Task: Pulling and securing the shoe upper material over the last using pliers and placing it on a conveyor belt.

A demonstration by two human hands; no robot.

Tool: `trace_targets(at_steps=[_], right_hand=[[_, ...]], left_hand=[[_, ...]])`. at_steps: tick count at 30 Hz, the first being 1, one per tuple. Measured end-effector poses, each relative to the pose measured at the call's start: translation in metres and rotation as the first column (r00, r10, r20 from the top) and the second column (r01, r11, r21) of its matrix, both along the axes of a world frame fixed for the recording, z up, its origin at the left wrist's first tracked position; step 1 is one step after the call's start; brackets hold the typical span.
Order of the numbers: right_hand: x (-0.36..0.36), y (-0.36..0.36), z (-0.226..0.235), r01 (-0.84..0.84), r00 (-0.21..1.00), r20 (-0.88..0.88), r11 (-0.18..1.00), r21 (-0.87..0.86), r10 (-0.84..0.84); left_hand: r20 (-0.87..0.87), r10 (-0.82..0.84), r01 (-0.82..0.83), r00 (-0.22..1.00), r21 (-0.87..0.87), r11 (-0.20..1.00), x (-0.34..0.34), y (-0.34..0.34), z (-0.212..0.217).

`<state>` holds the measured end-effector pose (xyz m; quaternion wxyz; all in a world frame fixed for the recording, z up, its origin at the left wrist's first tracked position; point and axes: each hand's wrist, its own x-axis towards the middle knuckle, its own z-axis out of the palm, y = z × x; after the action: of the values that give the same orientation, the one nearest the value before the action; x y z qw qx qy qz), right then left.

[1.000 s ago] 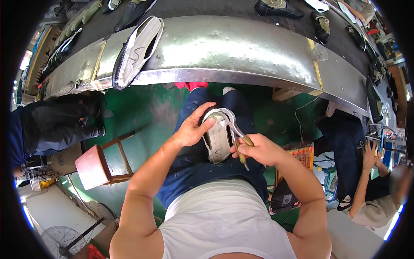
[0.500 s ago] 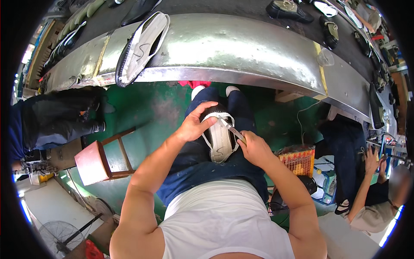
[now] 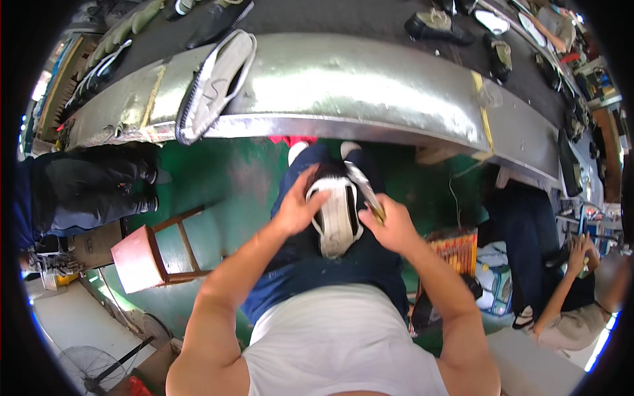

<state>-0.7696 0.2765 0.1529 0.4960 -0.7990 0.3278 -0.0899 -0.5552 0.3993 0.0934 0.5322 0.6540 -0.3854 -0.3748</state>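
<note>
A dark shoe [image 3: 340, 221] lies sole side up across my lap, its pale insole showing with a loose white edge around it. My left hand [image 3: 297, 208] grips its far end from the left, thumb over the insole and fingers at the dark toe. In my right hand [image 3: 389, 226] is a pair of metal pliers [image 3: 362, 181] with a yellowish handle; the fingers wrap round the handle. The plier tip points away from me, just right of the toe and apart from it. What lies under the shoe is hidden.
A metal bench edge [image 3: 370, 79] runs ahead, with a similar upturned shoe [image 3: 214, 89] on it. Several shoes sit on the dark surface [image 3: 330, 16] beyond. A wooden stool [image 3: 139, 257] stands left, an orange basket [image 3: 462, 254] right. Co-workers are on both sides.
The pliers have come off the shoe's toe edge and swung up to the right. My left hand still grips the toe. The view has shifted slightly; the right co-worker's hands have moved.
</note>
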Motion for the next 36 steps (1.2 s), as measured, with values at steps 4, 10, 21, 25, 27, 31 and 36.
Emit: trace_targets(at_steps=[4,10,21,25,27,31,36], right_hand=[[-0.008,0.002,-0.037,0.066,0.982,0.163,0.984,0.164,-0.093],[-0.016,-0.016,-0.042,-0.231,0.967,0.231,0.768,0.597,0.112],[-0.039,-0.01,-0.05,-0.216,0.975,0.196,0.681,0.7,0.107],[-0.039,-0.01,-0.065,-0.197,0.978,0.18,0.716,0.669,0.101],[-0.041,-0.011,-0.069,-0.188,0.977,0.203,0.73,0.657,0.069],[-0.034,-0.009,-0.056,-0.047,0.983,0.172,0.815,0.577,-0.065],[-0.007,-0.005,-0.04,0.161,0.982,0.002,0.835,0.526,-0.19]], left_hand=[[-0.21,-0.115,0.13,0.971,0.058,0.99,-0.023,0.029,0.017],[0.691,-0.219,0.329,0.689,-0.03,0.944,-0.024,0.054,0.04],[0.697,-0.479,0.654,0.534,0.018,0.756,-0.008,0.03,0.085],[0.501,-0.751,0.815,0.43,0.142,0.561,0.028,0.011,0.082],[-0.169,-0.667,0.68,0.725,0.028,0.733,0.062,0.004,0.06],[-0.668,0.178,-0.027,0.723,0.229,0.973,0.061,0.012,0.012],[0.015,-0.279,0.239,0.96,0.471,0.849,-0.041,0.021,0.01]])
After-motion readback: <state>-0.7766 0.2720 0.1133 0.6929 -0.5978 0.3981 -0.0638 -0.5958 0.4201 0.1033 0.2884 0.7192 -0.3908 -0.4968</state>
